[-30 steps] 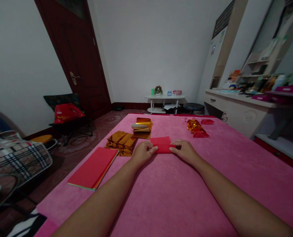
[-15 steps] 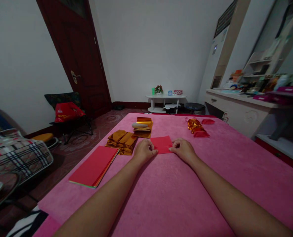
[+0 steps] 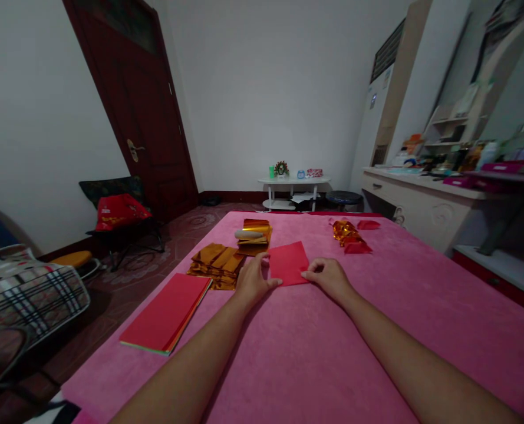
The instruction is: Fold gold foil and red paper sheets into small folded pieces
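Observation:
A small sheet of red paper (image 3: 288,264) is between my two hands over the pink cloth. My left hand (image 3: 253,281) holds its left side, with the thumb along the near edge and the index finger higher up. At the near right corner, my right hand (image 3: 330,277) pinches the sheet between thumb and curled fingers. Just left of my left hand lies a stack of folded gold foil sheets (image 3: 215,262). Behind it are more gold foil (image 3: 257,227) and a greyish oblong object (image 3: 248,234). A stack of red paper (image 3: 168,312), with other colours at its edge, lies nearer on the left.
The pink cloth (image 3: 315,353) covers the table. Crumpled gold foil (image 3: 345,231) and folded red pieces (image 3: 358,247) lie at the far right. Beyond stand a low white table (image 3: 295,180), a dark stool (image 3: 343,198) and a cluttered dresser (image 3: 421,200). A chair holds a red bag (image 3: 122,212).
The red sheet now shows more of its surface, rising farther from front to back. My left thumb and index finger have spread apart. The view has tilted up slightly.

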The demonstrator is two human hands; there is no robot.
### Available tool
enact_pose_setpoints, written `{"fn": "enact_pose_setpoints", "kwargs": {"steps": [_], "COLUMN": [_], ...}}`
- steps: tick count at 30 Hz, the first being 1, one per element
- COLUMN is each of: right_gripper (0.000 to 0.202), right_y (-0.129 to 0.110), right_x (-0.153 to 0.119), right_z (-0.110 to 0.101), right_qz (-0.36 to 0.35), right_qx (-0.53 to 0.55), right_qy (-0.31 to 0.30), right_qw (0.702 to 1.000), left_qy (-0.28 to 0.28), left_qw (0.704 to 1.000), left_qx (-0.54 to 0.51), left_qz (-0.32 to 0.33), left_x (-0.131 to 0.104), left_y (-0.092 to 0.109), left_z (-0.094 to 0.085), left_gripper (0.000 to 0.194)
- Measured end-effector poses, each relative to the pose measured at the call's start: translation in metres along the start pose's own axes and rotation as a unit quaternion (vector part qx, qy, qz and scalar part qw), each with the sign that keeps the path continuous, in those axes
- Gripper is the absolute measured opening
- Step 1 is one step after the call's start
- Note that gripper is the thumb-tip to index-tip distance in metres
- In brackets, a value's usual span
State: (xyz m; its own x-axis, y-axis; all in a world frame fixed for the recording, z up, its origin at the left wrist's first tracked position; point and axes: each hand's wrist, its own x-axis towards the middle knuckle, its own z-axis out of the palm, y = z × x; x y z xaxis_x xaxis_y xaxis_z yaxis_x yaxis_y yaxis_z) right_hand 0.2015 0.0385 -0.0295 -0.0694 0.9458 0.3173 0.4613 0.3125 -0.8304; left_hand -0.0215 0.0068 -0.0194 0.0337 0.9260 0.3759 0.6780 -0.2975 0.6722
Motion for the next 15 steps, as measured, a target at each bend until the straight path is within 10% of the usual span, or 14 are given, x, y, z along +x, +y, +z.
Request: {"fn": "enact_pose_setpoints", "kwargs": {"steps": [15], "right_gripper": [0.024], "right_y": [-0.018], "right_x": [-0.004], "right_z": [-0.004], "right_qz": [-0.031], "right_qx": [0.158], "right_qy": [0.049], "right_qw": [0.986], "left_qy": [-0.012], "left_qw": [0.927], "left_qx": [-0.374], "left_qz": [-0.004], "left_x": [0.003], "left_y": [0.009], "left_z": [0.012], "left_gripper": [0.027]}}
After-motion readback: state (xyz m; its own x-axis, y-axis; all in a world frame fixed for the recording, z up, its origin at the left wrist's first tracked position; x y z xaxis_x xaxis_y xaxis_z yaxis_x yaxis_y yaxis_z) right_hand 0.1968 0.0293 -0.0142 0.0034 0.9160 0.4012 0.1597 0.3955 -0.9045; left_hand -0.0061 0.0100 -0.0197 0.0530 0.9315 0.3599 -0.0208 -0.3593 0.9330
